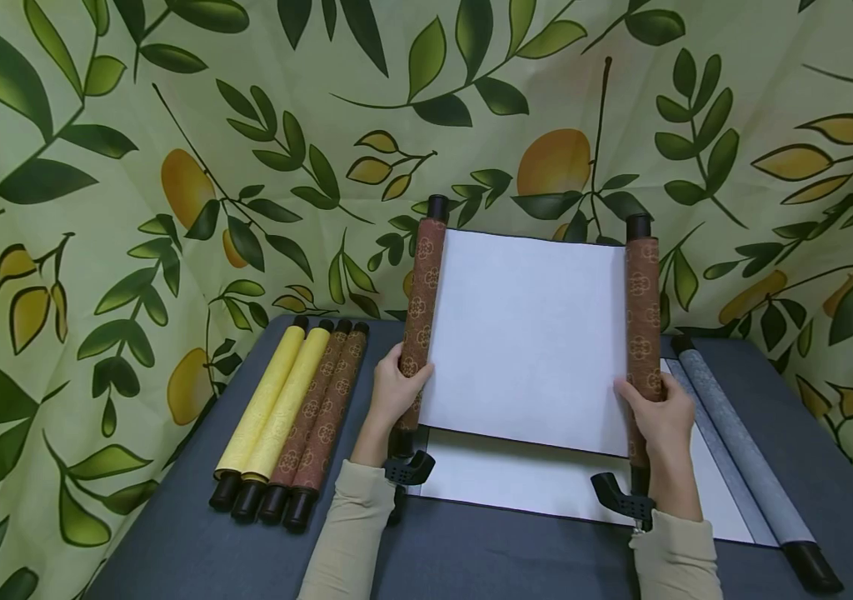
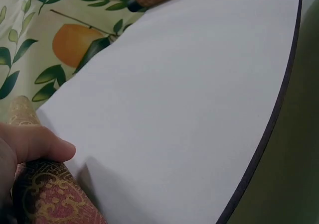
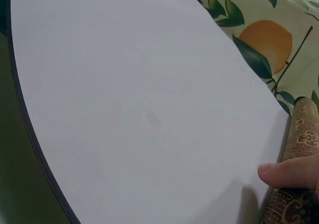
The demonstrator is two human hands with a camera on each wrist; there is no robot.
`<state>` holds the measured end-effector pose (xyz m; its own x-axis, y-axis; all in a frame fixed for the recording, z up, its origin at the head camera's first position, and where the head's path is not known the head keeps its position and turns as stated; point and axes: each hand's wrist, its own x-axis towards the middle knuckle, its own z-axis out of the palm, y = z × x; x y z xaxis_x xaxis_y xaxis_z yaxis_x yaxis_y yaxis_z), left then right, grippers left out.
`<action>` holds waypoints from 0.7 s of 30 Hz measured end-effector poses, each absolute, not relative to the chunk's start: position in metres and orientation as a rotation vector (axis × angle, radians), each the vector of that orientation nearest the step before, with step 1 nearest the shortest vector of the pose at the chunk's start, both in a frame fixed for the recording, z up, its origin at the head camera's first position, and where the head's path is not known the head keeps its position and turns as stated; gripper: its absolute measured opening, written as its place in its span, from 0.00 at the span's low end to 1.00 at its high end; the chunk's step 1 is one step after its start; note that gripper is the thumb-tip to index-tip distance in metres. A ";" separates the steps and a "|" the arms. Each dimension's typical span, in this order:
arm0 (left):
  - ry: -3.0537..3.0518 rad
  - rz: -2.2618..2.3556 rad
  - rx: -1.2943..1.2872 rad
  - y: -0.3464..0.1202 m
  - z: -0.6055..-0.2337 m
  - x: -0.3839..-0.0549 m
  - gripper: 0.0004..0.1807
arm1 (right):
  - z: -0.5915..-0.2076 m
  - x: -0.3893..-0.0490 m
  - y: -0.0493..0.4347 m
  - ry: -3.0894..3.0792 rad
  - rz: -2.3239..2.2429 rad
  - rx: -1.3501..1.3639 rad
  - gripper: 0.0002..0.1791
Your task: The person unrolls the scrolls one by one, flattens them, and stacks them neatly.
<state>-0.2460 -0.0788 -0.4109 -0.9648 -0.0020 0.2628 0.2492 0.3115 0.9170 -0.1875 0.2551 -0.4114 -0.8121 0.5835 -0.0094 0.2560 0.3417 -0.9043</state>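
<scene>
Between the two hands, a brown hanging scroll (image 1: 524, 342) with a flower pattern is held up and partly unrolled, its blank white face towards me. My left hand (image 1: 399, 387) grips the left roll (image 1: 422, 292), thumb over its front. On the other side my right hand (image 1: 659, 408) holds the right roll (image 1: 643, 308) the same way. In the left wrist view, the thumb (image 2: 47, 143) lies across the patterned roll at the white sheet's edge. The right wrist view shows a thumb (image 3: 289, 174) pressing the other roll. Most other fingers are hidden behind the rolls.
Below the held scroll, a blue-grey scroll (image 1: 745, 442) lies unrolled on the dark table (image 1: 486, 558), its white sheet partly covered from view. To the left, two yellow scrolls (image 1: 261, 404) and two brown scrolls (image 1: 329, 408) lie rolled side by side. A leaf-print cloth (image 1: 366, 75) hangs behind.
</scene>
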 end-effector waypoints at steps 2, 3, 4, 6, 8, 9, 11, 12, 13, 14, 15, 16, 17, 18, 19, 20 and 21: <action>-2.355 -1.705 -0.216 -0.079 -0.410 -0.246 0.30 | -0.411 -0.187 0.256 -2.280 1.484 -0.753 0.37; -2.352 -1.698 -0.213 -0.079 -0.410 -0.246 0.30 | -0.410 -0.187 0.256 -2.266 1.502 -0.751 0.37; -2.348 -1.695 -0.208 -0.079 -0.410 -0.246 0.30 | -0.410 -0.188 0.255 -2.257 1.515 -0.753 0.37; -2.341 -1.690 -0.195 -0.079 -0.410 -0.246 0.31 | -0.410 -0.188 0.254 -2.242 1.534 -0.745 0.37; -2.340 -1.684 -0.170 -0.078 -0.410 -0.246 0.30 | -0.410 -0.190 0.253 -2.236 1.531 -0.736 0.36; -2.340 -1.681 -0.158 -0.078 -0.410 -0.246 0.30 | -0.410 -0.190 0.252 -2.234 1.524 -0.734 0.36; -2.335 -1.674 -0.136 -0.078 -0.410 -0.246 0.29 | -0.411 -0.191 0.252 -2.235 1.506 -0.729 0.36; -2.334 -1.669 -0.120 -0.078 -0.410 -0.247 0.29 | -0.411 -0.191 0.252 -2.233 1.494 -0.727 0.35; -2.333 -1.663 -0.108 -0.078 -0.410 -0.247 0.28 | -0.412 -0.191 0.252 -2.239 1.481 -0.730 0.35; -2.335 -1.658 -0.094 -0.078 -0.410 -0.247 0.28 | -0.412 -0.191 0.252 -2.243 1.472 -0.730 0.34; -2.338 -1.654 -0.075 -0.078 -0.411 -0.247 0.30 | -0.412 -0.191 0.253 -2.246 1.466 -0.736 0.34; -2.342 -1.653 -0.058 -0.078 -0.411 -0.247 0.32 | -0.413 -0.191 0.254 -2.250 1.466 -0.740 0.34; -2.345 -1.656 -0.043 -0.079 -0.411 -0.248 0.34 | -0.413 -0.191 0.255 -2.252 1.469 -0.742 0.35; -2.349 -1.660 -0.033 -0.080 -0.412 -0.248 0.36 | -0.413 -0.191 0.255 -2.261 1.476 -0.752 0.37; -2.354 -1.664 -0.022 -0.080 -0.413 -0.248 0.38 | -0.413 -0.191 0.256 -2.268 1.486 -0.761 0.39; -2.356 -1.668 -0.016 -0.081 -0.413 -0.248 0.40 | -0.414 -0.191 0.257 -2.272 1.497 -0.769 0.41; -2.354 -1.677 -0.013 -0.082 -0.413 -0.248 0.41 | -0.414 -0.191 0.257 -2.274 1.510 -0.775 0.43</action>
